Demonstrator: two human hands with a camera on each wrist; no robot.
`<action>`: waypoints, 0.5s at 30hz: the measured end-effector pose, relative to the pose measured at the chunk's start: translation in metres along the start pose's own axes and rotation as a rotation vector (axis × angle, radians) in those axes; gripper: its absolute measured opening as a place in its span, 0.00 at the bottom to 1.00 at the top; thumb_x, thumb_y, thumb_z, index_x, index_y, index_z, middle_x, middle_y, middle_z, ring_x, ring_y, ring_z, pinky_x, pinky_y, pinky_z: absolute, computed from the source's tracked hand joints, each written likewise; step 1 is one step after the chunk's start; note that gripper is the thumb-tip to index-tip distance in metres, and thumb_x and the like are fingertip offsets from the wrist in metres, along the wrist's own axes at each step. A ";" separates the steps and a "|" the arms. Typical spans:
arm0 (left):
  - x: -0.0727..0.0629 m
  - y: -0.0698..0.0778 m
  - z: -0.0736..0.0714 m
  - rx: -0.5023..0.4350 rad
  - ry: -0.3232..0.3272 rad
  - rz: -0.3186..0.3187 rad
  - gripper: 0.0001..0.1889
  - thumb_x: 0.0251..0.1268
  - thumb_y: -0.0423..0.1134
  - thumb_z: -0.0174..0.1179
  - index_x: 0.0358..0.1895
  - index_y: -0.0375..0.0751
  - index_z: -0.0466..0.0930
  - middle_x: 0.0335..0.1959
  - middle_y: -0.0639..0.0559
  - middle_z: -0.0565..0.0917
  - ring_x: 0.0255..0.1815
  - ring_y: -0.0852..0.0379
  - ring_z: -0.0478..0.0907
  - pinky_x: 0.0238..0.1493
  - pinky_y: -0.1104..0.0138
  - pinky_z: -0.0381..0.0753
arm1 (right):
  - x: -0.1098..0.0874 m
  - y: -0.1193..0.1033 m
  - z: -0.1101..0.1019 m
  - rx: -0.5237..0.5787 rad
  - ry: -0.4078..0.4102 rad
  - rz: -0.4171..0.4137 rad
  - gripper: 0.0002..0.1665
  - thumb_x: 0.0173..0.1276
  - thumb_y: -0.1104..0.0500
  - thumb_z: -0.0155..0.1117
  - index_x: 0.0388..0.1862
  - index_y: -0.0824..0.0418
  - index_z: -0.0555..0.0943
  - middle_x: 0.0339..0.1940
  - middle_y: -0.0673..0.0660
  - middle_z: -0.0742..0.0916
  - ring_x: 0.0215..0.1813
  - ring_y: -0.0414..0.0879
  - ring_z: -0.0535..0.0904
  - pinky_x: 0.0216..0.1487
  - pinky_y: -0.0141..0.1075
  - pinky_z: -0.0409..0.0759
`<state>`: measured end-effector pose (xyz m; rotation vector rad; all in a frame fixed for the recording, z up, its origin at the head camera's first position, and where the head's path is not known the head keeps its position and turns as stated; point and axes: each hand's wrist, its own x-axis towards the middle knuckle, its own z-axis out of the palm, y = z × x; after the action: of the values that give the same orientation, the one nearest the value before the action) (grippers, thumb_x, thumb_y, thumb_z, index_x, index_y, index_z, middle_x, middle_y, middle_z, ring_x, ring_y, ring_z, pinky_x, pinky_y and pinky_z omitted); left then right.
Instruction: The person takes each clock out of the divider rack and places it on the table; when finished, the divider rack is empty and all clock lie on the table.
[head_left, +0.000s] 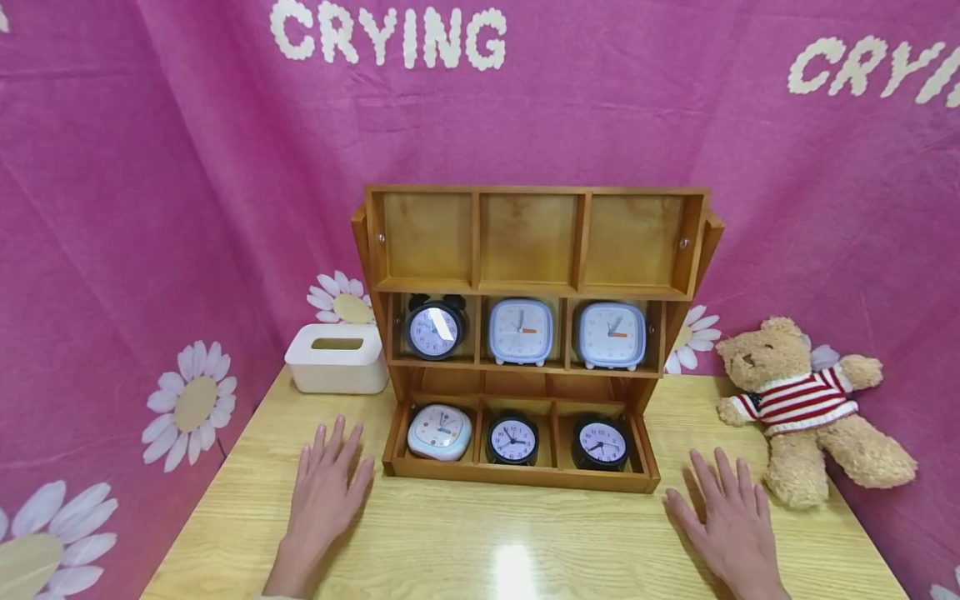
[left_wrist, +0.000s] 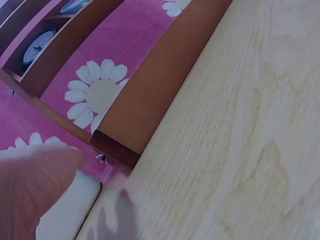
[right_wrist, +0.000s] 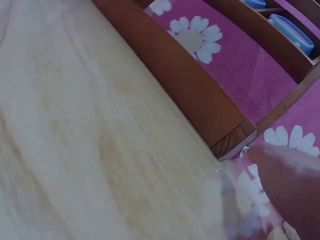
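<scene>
In the head view my left hand (head_left: 326, 492) rests on the table left of a brown wooden three-tier shelf (head_left: 521, 475), fingers spread. My right hand (head_left: 731, 529) lies palm down at the shelf's right, fingers also spread. Neither holds anything. On the middle tier sit a black twin-bell alarm clock (head_left: 435, 330) and two blue-framed square clocks, one in the centre (head_left: 521, 332) and one at right (head_left: 611, 335). The bottom tier holds a rounded pale-blue clock (head_left: 439, 432) and two round black clocks, centre (head_left: 512, 440) and right (head_left: 602, 444). Each wrist view shows part of a hand near the shelf's front corner.
A white tissue box (head_left: 337, 377) stands behind my left hand. To the right a teddy bear (head_left: 806, 408) in a red-striped sweater leans against the pink curtain (head_left: 600, 108) with daisies. The light wood table (head_left: 420, 542) ends at the curtain on both sides.
</scene>
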<state>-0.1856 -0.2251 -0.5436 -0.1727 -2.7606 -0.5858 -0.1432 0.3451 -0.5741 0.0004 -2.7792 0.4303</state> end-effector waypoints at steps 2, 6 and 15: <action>0.000 0.001 0.002 -0.039 0.012 0.011 0.31 0.81 0.51 0.54 0.79 0.42 0.67 0.83 0.36 0.59 0.83 0.29 0.48 0.78 0.32 0.48 | 0.002 -0.002 -0.003 0.033 0.051 -0.017 0.48 0.76 0.37 0.60 0.83 0.61 0.60 0.81 0.75 0.61 0.80 0.78 0.50 0.72 0.75 0.51; 0.004 0.007 0.009 -0.178 0.001 0.031 0.34 0.81 0.55 0.54 0.82 0.43 0.62 0.85 0.38 0.54 0.85 0.33 0.43 0.78 0.32 0.47 | 0.015 -0.015 -0.017 0.175 0.264 -0.083 0.47 0.70 0.47 0.70 0.79 0.68 0.65 0.79 0.75 0.66 0.77 0.77 0.60 0.74 0.70 0.58; 0.011 0.023 0.039 -0.604 -0.087 -0.073 0.47 0.76 0.56 0.61 0.86 0.44 0.44 0.86 0.40 0.48 0.86 0.37 0.43 0.81 0.38 0.48 | 0.072 -0.078 -0.058 0.498 0.664 -0.323 0.45 0.64 0.44 0.72 0.73 0.68 0.75 0.70 0.70 0.80 0.74 0.57 0.73 0.78 0.30 0.63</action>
<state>-0.2029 -0.1876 -0.5656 -0.2332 -2.5897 -1.4484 -0.1891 0.2914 -0.4761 0.3493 -1.9257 0.8412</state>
